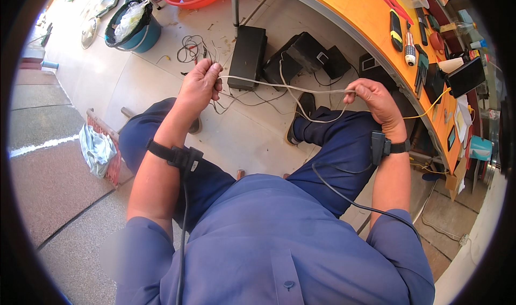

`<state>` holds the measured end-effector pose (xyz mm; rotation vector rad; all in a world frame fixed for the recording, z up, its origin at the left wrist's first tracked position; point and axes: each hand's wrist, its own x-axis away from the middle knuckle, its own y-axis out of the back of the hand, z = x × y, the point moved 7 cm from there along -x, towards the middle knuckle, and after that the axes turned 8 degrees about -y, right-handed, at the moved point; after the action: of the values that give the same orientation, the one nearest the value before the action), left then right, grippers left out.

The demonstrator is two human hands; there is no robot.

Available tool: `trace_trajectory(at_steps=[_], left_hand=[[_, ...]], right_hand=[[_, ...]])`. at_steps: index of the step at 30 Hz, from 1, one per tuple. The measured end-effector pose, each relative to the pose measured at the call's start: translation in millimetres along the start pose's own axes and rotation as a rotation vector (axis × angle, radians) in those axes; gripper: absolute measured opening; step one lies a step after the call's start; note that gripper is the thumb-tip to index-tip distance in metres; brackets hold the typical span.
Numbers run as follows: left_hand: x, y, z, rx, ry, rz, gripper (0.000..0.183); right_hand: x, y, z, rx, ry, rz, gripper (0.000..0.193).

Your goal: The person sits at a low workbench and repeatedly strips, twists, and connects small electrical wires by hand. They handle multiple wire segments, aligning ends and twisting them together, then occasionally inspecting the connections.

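Note:
A light grey cable (279,84) runs between my two hands above my knees. The fingers of my left hand (201,84) are closed on one stretch of it, and several thin loose wires stick out past the fingertips. With thumb and forefinger, my right hand (376,96) pinches the cable farther right. From there the cable loops down and back up toward the black boxes. Beyond my left hand, a tangle of thin dark wires (189,51) lies on the floor. What ends of the cable sit inside my left fist is hidden.
Black boxes (248,55) stand on the floor ahead. An orange table (344,1) curves along the right, holding a screwdriver (410,52), a yellow-black cutter (396,31) and pliers (421,66). A blue bucket (145,39) and a red basin (188,1) stand far left.

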<state>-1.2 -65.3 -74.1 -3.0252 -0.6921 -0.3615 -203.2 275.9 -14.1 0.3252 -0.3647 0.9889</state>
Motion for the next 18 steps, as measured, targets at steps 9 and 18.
trace_trajectory(at_steps=[9,18], left_hand=[[3,-12,-5,0.089,0.019,0.039,0.021],[10,-49,-9,0.0,0.032,0.203,0.021]], right_hand=[[-46,-50,11,0.336,-0.051,0.111,0.031],[-132,-157,-20,-0.11,-0.293,0.371,0.032]])
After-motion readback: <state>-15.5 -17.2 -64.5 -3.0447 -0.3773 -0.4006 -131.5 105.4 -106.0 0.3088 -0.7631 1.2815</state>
